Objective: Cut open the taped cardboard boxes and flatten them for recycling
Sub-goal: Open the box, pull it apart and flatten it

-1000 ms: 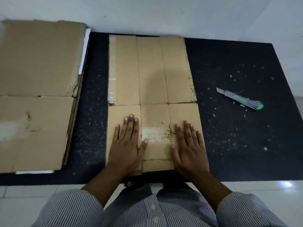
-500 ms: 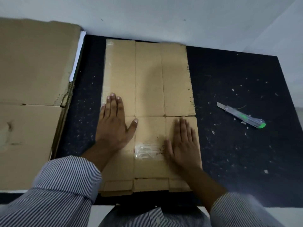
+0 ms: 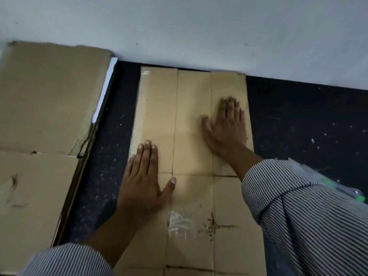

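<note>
While I watched the head feed from my remote station, I logged a flattened cardboard box [image 3: 191, 126] lying on the black desk [image 3: 298, 120]. Its far edge sat against the white wall [image 3: 179, 26] and its near end ran out of the bottom of view. Left hand [image 3: 143, 182]: palm down on the box's left panel, fingers straight and close together, thumb splayed toward the middle panel. It lay across the crosswise crease and gripped nothing. Right hand [image 3: 227, 126]: farther out, flat on the right panel near that panel's outer edge, fingers straight and pointing at the wall, thumb spread leftward. It was likewise empty and pressing on the cardboard. The two hands were well apart, with the middle panel bare between them. Nearer to me on the box I noted a shiny patch of tape residue [image 3: 177, 224] and, just beside it, a dark scuffed mark [image 3: 211, 226]. Left of the box, across a strip of bare desk speckled with pale crumbs, lay a stack of flattened cardboard [image 3: 45, 100] with a white sheet edge [image 3: 105, 86] showing along its right side. Striped sleeves covered both forearms. The right sleeve [image 3: 308, 216] hid most of a utility knife [image 3: 356, 196], of which I could make out only a blurred green-marked end on the desk.
</note>
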Tool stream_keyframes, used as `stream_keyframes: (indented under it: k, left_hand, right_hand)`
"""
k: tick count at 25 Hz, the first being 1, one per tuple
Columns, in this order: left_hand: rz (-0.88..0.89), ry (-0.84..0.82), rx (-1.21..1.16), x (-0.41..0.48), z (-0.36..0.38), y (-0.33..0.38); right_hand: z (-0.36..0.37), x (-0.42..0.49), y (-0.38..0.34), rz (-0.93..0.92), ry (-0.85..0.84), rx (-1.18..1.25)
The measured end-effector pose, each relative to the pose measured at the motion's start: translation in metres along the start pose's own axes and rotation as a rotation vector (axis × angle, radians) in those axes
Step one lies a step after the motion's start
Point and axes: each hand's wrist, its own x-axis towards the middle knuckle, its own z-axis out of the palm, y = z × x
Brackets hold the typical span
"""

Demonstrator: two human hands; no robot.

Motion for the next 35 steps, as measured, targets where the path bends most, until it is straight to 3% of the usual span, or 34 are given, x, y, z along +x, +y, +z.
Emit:
stream_keyframes:
  k: [10, 19, 28, 35]
  left_hand:
    - [-0.036, 0.041, -0.027, 0.159, -0.022, -0.012]
    - [-0.047, 0.089, 0.030, 0.169, -0.024, -0.009]
    - [-0.035, 0.138, -0.111, 0.170, -0.018, -0.011]
    - [-0.055, 0.133, -0.117, 0.173, -0.016, -0.014]
  right_hand:
    - [0.000, 0.008, 0.000, -0.005, 0.016, 0.006]
    - [-0.007, 0.088, -0.024, 0.158, 0.050, 0.082]
    - [0.000, 0.117, -0.132, -0.515, -0.063, 0.095]
    - [-0.002, 0.134, -0.132, -0.653, -0.116, 0.133]
